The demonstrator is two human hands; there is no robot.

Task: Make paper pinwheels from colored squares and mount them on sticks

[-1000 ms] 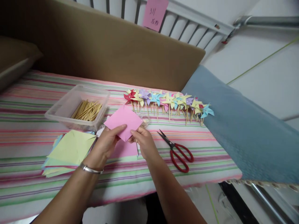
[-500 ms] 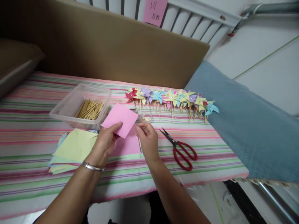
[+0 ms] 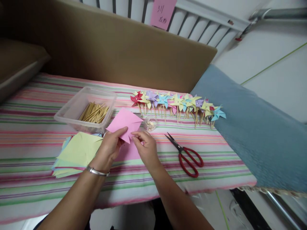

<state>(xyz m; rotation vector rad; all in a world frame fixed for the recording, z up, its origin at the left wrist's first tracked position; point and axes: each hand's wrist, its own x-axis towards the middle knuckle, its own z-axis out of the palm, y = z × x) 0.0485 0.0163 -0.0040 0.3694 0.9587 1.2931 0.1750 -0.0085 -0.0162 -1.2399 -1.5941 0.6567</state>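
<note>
My left hand (image 3: 110, 148) pinches a pink paper square (image 3: 124, 123) by its near edge, lifted just above the striped cloth. My right hand (image 3: 146, 148) is at the square's near right corner, its fingertips pinching the paper. A second pink sheet (image 3: 128, 152) lies flat under both hands. A silver bangle (image 3: 97, 172) circles my left wrist.
A stack of pastel paper squares (image 3: 76, 153) lies at left. A clear tub of wooden sticks (image 3: 92, 111) stands behind it. A small clear cup (image 3: 150, 123), red scissors (image 3: 188, 156) and a row of several paper pinwheels (image 3: 178, 103) sit to the right. Brown cardboard (image 3: 120, 48) walls the back.
My right hand, off the paper half a second ago, has come back to the pink square's near corner. The square has tilted a little in my left hand.
</note>
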